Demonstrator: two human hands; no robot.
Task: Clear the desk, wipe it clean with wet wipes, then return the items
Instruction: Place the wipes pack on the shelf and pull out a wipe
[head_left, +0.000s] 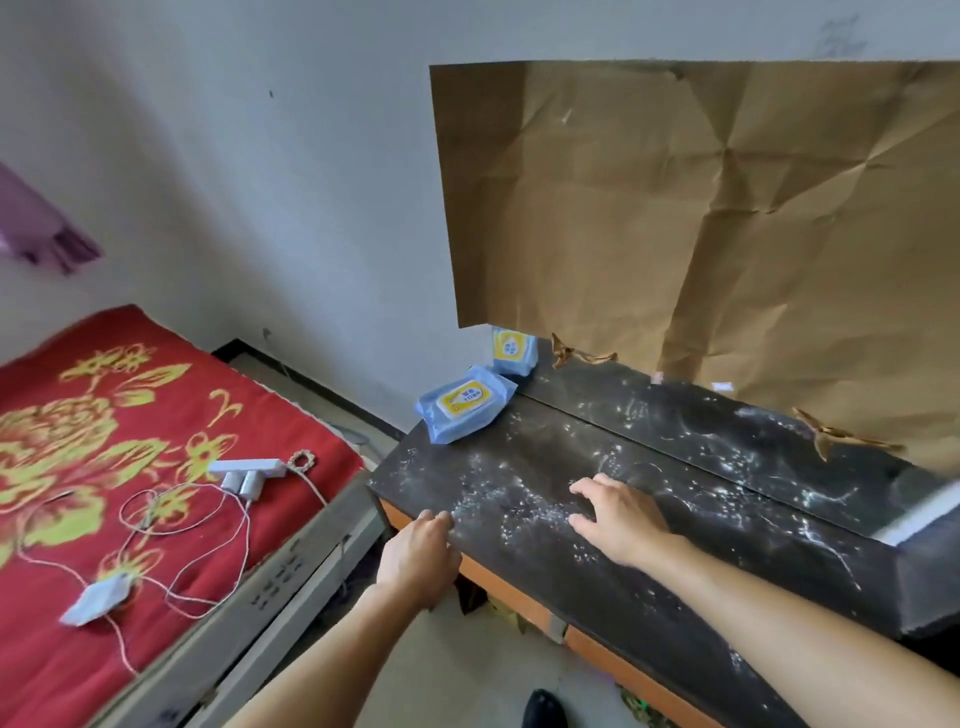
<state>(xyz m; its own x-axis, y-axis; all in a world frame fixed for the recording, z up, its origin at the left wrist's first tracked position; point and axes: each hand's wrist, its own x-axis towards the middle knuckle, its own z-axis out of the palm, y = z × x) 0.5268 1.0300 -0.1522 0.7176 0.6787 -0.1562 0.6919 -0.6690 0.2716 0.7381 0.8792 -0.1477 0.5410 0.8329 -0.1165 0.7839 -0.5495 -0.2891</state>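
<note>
A dark desk top streaked with white dust runs from centre to lower right. A blue wet-wipe pack with a yellow label lies at its far left corner, and a second blue pack leans against the wall behind it. My right hand rests palm down on the dusty surface, fingers spread and straight. My left hand sits at the desk's near left edge, fingers curled over the rim. Neither hand holds any object.
A bed with a red and yellow floral cover stands to the left, carrying a white power strip, chargers and tangled cables. Creased brown paper covers the wall behind the desk. A narrow floor gap separates bed and desk.
</note>
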